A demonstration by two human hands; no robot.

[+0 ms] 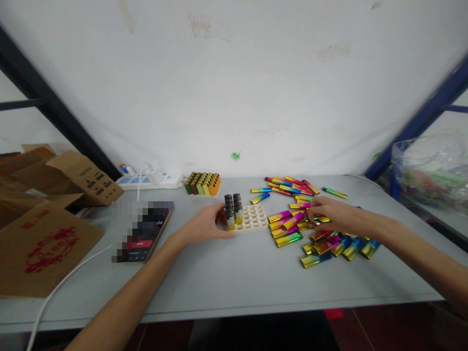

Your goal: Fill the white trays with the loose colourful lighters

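A white tray with rows of holes [258,217] lies on the grey table [234,278]. Several upright lighters with black tops [229,213] fill its left end. My left hand [208,223] grips that end of the tray, thumb along the front and fingers behind. On the right lies a loose pile of shiny multicoloured lighter sleeves [288,239]. My right hand [323,213] is over the pile with its fingers bent down and pinched among the sleeves; what they hold is too small to make out.
Near the wall stands a second block of lighters [203,184], beside a white power strip [164,179]. A phone [146,234] with a cable lies left. Cardboard boxes [47,243] fill the far left; a clear plastic bag [431,170] is at the far right.
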